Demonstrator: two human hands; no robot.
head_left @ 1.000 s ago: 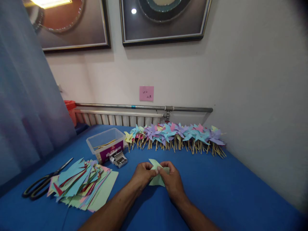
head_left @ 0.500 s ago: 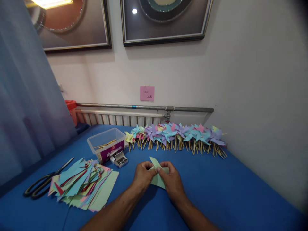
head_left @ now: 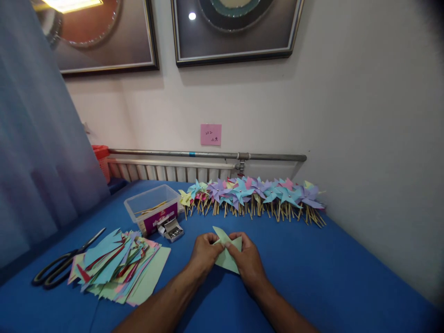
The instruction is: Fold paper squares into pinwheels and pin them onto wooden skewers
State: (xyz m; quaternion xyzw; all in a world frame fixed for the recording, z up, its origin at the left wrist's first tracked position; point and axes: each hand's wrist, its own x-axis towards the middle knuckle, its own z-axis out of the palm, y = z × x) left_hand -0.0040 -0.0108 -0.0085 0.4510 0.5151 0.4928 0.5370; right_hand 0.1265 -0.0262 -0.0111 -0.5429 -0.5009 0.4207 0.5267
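Observation:
A pale green paper pinwheel [head_left: 227,261], partly folded, is held just above the blue table between both hands. My left hand [head_left: 204,252] pinches its left side, thumb near the middle. From the right, my right hand [head_left: 250,259] grips it with the thumb pressed close to the centre, where folded points meet. One point sticks up between the thumbs. The fingertips behind the paper are hidden. To the left lies a pile of cut coloured paper [head_left: 121,268], and beyond it stands a small open box of metal pins [head_left: 172,230].
Black-handled scissors [head_left: 65,263] lie left of the paper pile. A clear plastic tub [head_left: 152,208] holds thin sticks. Finished pinwheels on sticks [head_left: 253,196] are heaped along the back, before a radiator [head_left: 173,170]. A curtain [head_left: 41,138] hangs at left.
The right-hand flap of the green paper stands up a little more beside my right thumb. Both hands stay in nearly the same place; the view has shifted slightly.

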